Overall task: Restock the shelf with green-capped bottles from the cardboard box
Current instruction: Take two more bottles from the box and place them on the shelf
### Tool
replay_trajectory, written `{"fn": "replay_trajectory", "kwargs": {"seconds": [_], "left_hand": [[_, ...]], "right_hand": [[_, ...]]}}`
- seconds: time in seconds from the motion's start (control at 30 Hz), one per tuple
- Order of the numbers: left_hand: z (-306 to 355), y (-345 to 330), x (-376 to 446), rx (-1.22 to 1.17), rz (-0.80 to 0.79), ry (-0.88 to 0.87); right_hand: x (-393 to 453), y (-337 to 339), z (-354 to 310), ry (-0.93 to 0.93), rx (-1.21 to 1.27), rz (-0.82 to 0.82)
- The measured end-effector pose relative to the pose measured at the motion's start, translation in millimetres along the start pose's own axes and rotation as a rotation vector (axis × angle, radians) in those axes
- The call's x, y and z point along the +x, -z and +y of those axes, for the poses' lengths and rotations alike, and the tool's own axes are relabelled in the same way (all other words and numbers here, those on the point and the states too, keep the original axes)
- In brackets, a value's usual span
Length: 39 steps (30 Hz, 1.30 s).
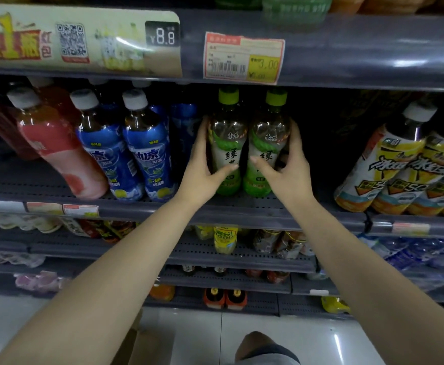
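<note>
Two green-capped tea bottles stand upright side by side on the middle shelf (242,206). My left hand (205,167) wraps the left green-capped bottle (227,133), thumb across its label. My right hand (286,167) wraps the right green-capped bottle (269,133) the same way. Both bottle bases rest on the shelf deck. A corner of the cardboard box (139,343) shows on the floor below my left forearm.
Blue-labelled bottles (147,151) and a red-labelled bottle (57,151) lean on the shelf to the left. Yellow-labelled bottles (389,175) stand to the right, past a dark gap (334,143). A price-tag rail (243,57) runs above. Lower shelves hold other goods.
</note>
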State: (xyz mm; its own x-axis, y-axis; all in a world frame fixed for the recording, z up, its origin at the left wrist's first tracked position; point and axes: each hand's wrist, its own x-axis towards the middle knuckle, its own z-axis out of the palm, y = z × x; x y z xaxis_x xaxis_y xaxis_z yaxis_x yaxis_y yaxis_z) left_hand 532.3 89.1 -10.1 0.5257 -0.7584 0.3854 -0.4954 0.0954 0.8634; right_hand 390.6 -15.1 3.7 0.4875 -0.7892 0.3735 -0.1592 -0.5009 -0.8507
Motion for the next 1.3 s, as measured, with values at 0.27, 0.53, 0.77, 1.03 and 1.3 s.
{"fn": "replay_trajectory", "kwargs": {"seconds": [0.27, 0.53, 0.77, 1.03, 1.3], "left_hand": [[0.4, 7.6, -7.6, 0.04, 0.027, 0.009], [-7.4, 35.8, -22.1, -0.024, -0.003, 0.096], [-7.3, 36.7, -32.2, -0.02, 0.015, 0.102], [-8.8, 37.4, -35.8, 0.013, -0.002, 0.089], [-6.6, 32.0, -42.1, 0.088, 0.007, 0.1]], "right_hand": [[-5.2, -6.8, -1.8, 0.018, 0.019, -0.008], [-18.2, -24.0, -11.0, 0.067, 0.059, -0.038], [-23.3, -24.5, -14.7, 0.09, 0.038, -0.044], [-25.9, -26.7, -9.2, 0.127, 0.024, -0.037], [-35.5, -37.1, -2.9, 0.06, 0.056, -0.009]]}}
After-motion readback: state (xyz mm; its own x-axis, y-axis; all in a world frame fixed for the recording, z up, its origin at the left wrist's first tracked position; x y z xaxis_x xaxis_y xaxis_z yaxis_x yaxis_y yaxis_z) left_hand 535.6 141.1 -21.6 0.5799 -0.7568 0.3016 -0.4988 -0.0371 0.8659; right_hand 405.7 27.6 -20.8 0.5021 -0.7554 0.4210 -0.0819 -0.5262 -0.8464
